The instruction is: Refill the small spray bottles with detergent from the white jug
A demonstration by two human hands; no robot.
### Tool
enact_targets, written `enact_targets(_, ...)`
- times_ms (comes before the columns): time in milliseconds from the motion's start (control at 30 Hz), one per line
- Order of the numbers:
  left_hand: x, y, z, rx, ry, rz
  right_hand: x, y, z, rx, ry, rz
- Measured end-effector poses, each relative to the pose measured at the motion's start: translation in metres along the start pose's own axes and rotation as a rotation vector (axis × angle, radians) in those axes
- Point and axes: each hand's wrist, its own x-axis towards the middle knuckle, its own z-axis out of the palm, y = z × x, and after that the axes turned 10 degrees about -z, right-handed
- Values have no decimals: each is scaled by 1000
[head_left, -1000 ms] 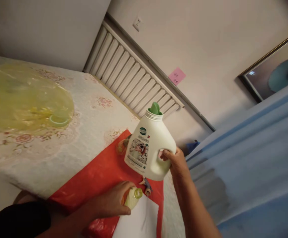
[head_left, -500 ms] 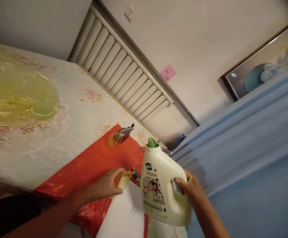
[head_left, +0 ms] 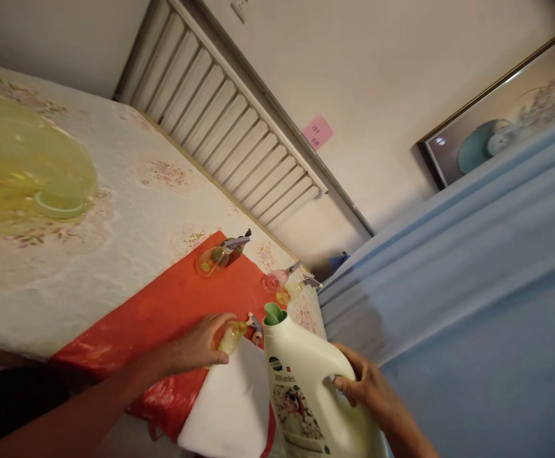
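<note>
My right hand (head_left: 366, 385) grips the handle of a large white detergent jug (head_left: 301, 388) with a green pour spout, held upright low at the table's near right corner. My left hand (head_left: 196, 344) is closed around a small yellowish bottle (head_left: 230, 336) standing on the red plastic sheet (head_left: 172, 305), right beside a white cloth (head_left: 232, 407). The jug's spout stands just right of the small bottle.
Three small spray bottles lie on the red sheet: an orange one (head_left: 213, 257) and a pink (head_left: 277, 278) and yellow one (head_left: 293, 291) near the table edge. A yellow translucent bowl (head_left: 24, 172) sits far left on the floral tablecloth (head_left: 129, 210). Blue fabric (head_left: 449, 286) hangs at right.
My right hand has lowered the jug from above the red sheet down to the near right corner. My left hand stays on the small bottle. The view has tilted.
</note>
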Motion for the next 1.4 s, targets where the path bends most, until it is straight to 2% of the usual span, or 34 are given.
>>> enact_targets(267,-4,10,-14,-111,-51,-26,-8,-4,-1,156,-110,-51)
enact_targets(600,-1,18,-23,-189,-154,0,-7,-11,2,174,-167,7)
enact_targets(967,0,20,-25,-140,-163,3,-2,-24,0,120,-254,-9)
enact_targets(1400,2,15,-22,-164,-146,49,6,-37,-4,55,-267,23)
